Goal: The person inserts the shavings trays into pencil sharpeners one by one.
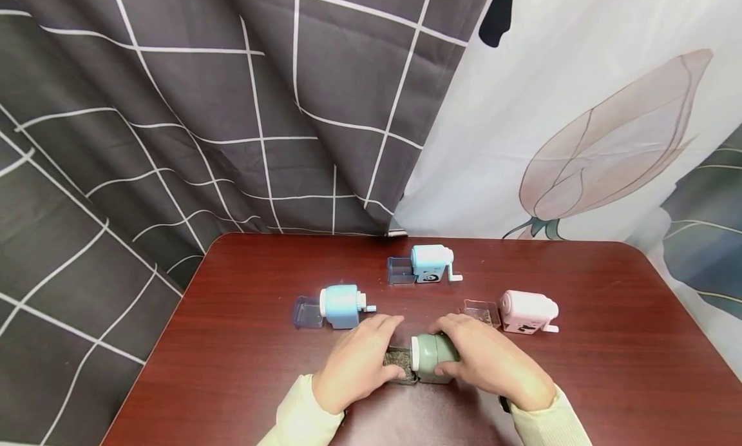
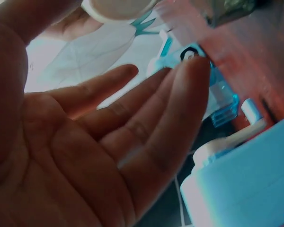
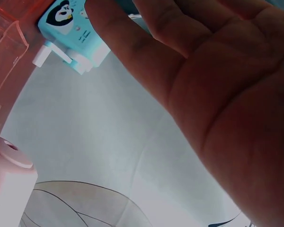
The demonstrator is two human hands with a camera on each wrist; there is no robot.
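A green pencil sharpener (image 1: 431, 356) stands near the table's front, its drawer (image 1: 401, 363) pulled out to the left and filled with dark shavings. My right hand (image 1: 484, 356) holds the green body from the right, thumb in front and fingers behind. In the right wrist view only the palm and fingers (image 3: 128, 52) show, the held body being hidden. My left hand (image 1: 359, 362) is spread around the drawer, thumb at its near side. The left wrist view shows loosely extended fingers (image 2: 180, 104) with nothing between them; whether the thumb touches the drawer I cannot tell.
A blue sharpener (image 1: 341, 305) with its drawer out stands left of my hands. Farther back is a light blue panda sharpener (image 1: 430, 263), drawer out. At the right stands a pink sharpener (image 1: 526, 312) beside its drawer (image 1: 481, 312). Curtains (image 1: 324, 111) hang behind the table.
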